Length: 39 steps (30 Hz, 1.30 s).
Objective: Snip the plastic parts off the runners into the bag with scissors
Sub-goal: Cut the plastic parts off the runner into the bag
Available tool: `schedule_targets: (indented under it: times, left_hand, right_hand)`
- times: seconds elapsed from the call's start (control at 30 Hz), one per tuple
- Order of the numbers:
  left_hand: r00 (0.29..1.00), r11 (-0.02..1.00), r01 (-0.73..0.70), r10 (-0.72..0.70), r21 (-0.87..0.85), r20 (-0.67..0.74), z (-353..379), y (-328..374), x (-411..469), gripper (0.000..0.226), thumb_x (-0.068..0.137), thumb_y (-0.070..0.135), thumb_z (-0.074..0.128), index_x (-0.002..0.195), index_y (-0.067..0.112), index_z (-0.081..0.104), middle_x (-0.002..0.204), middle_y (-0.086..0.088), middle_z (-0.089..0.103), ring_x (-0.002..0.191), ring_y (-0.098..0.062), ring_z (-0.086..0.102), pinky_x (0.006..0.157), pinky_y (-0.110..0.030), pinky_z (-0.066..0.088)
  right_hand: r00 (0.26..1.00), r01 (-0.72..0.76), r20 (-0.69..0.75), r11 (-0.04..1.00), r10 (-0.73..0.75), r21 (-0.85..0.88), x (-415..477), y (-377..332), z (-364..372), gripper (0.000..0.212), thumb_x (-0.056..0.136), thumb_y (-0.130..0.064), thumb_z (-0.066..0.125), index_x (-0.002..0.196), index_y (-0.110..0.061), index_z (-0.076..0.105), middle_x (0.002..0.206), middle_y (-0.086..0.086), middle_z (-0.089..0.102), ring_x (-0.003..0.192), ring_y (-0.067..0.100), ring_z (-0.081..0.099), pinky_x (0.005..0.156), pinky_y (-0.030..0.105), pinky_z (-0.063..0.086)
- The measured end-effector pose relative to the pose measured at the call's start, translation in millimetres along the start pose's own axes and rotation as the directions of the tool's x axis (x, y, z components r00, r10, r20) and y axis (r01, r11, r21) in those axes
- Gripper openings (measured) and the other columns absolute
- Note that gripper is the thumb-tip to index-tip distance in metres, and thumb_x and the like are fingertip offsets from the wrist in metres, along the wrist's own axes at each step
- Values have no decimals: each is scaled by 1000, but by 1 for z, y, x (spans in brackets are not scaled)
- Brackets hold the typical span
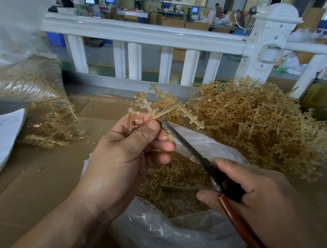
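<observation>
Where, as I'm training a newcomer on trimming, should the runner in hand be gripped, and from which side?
Grip the runner on its bare stem below where the arms fork, coming from the lower left as the left hand does. The part-studded arms then fan up and right, open to the scissors entering from the right over the bag.

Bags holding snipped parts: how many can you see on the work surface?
2. The open bag lies nearest, beneath the scissors and the runner; a larger filled bag stands at the far left, partly cut off. Others may be out of frame.
</observation>
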<state>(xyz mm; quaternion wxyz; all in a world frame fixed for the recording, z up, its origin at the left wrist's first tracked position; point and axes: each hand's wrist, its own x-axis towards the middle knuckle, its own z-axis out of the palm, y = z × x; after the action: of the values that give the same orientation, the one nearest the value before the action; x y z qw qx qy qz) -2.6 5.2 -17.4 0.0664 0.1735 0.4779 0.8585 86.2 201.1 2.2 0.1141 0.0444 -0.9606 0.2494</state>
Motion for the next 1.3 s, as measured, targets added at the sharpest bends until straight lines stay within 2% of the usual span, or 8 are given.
schedule_targets:
  times: [0.13,0.4,0.53,0.63,0.77,0.87,1.07,1.3]
  left_hand:
    - [1000,999,-5,4,38,18,-3,2,1,8,90,17,67,83,14,64,71,-9,64,63,-19,65,56,-27,55]
    - [999,999,-6,4,53,35,-5,0,1,6,88,17,63,85,12,63,71,-14,64,63,-22,64,57,-27,54]
    - [999,1000,1,-2,20,38,-1,-2,0,10,91,17,65,81,17,67,74,-8,66,65,-18,65,56,-26,54]
    - [1000,1000,10,-10,1,7,2,-3,-1,12,90,15,63,79,18,68,72,-7,66,64,-17,65,54,-25,54]
    - [1000,1000,17,-17,-23,-11,6,-2,-2,8,87,16,62,80,17,66,71,-7,65,63,-16,65,53,-24,53]
    - [1000,999,18,-19,-38,-12,6,-3,-3,7,87,16,62,81,16,65,71,-7,65,62,-15,65,53,-24,53]
    - [1000,997,12,-12,-71,6,5,-5,-1,11,89,17,67,80,22,70,73,-3,65,64,-15,64,54,-25,53]
    - [1000,999,-8,7,-51,-16,5,-5,-2,10,89,21,63,80,20,67,72,-6,64,64,-18,64,56,-27,53]
  right_hand:
    - [997,-17,70,1000,16,15,1,6,-5,46,53,-99,38,96,-91,29,111,-45,49,97,-16,55,71,12,51]
    - [995,4,99,997,-12,80,2,11,-5,45,55,-96,44,98,-83,41,99,-27,65,85,-5,64,69,21,53]
    - [997,5,72,997,-11,83,2,9,-2,44,57,-97,42,99,-85,40,109,-39,53,96,-13,56,81,8,45]
    - [999,18,31,998,-19,57,2,5,0,64,61,-94,43,121,-70,38,103,-38,56,94,-11,56,80,8,43]
    - [1000,9,0,999,-9,46,0,3,1,62,66,-87,51,118,-55,56,81,-29,63,94,-8,56,79,6,42]
    - [1000,11,4,1000,-11,27,0,0,-1,54,66,-89,45,112,-60,45,109,-29,56,91,-4,59,80,13,45]
    - [999,14,-32,1000,-14,9,-2,-2,-1,60,68,-86,46,117,-51,44,105,-22,59,79,2,64,66,24,52]
    - [999,6,-45,1000,-6,-12,-3,-4,0,60,69,-83,46,120,-53,45,87,-19,65,79,1,63,72,24,49]
